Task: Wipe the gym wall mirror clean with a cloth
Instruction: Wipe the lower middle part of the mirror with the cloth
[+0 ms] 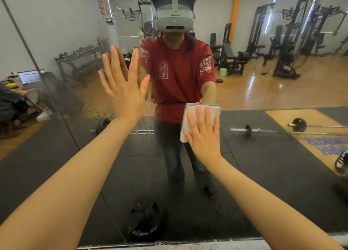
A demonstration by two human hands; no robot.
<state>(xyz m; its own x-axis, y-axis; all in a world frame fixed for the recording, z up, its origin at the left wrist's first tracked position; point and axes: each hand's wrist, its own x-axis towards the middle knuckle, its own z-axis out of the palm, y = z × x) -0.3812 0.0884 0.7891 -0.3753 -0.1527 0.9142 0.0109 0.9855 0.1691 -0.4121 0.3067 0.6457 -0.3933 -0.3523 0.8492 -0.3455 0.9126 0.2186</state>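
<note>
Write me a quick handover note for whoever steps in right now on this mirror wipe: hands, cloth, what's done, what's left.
Left hand: open, flat on the mirror, fingers straight and spread, holding nothing.
Right hand: open, fingers straight, pressing the cloth flat against the glass, no curled grip on it.
Cloth: white, folded, lower and to the right of the left hand.
Done: glass to the right of the cloth looks free of droplets.
Left: a patch of water droplets remains around and below the left hand; wipe there next, probably moving the left hand off first.
</note>
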